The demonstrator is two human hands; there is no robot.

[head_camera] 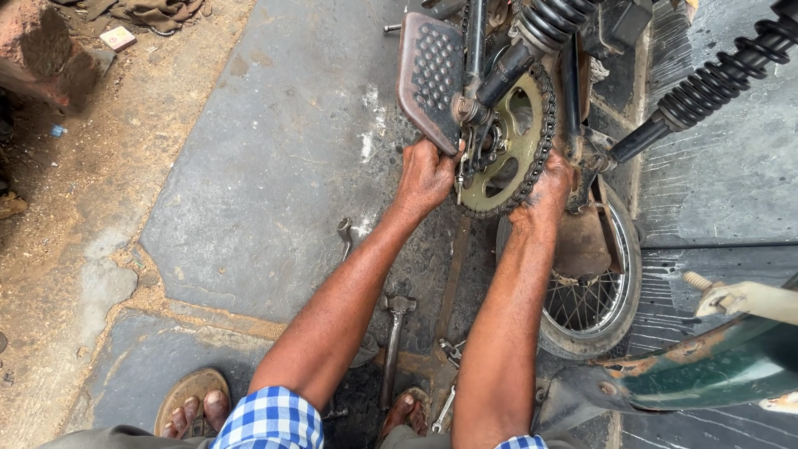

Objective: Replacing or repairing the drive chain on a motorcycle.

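Note:
A brass-coloured rear sprocket (pixel 517 141) with a greasy chain (pixel 544 125) around it sits on a motorcycle's rear wheel (pixel 594 303). My left hand (pixel 426 176) is closed at the sprocket's left edge, by the axle end and a small metal part; what it grips is hidden. My right hand (pixel 549 187) presses on the chain at the sprocket's lower right. A studded footrest plate (pixel 431 71) hangs just above my left hand. Two black coil shock absorbers (pixel 544 29) (pixel 715 79) rise to the top right.
A hammer (pixel 394 337) and spanners (pixel 345 234) (pixel 446 407) lie on the oily stone slab between my arms. My sandalled feet (pixel 193 407) are at the bottom edge. A green mudguard (pixel 706 370) lies at lower right. Dirt ground and rags are at the upper left.

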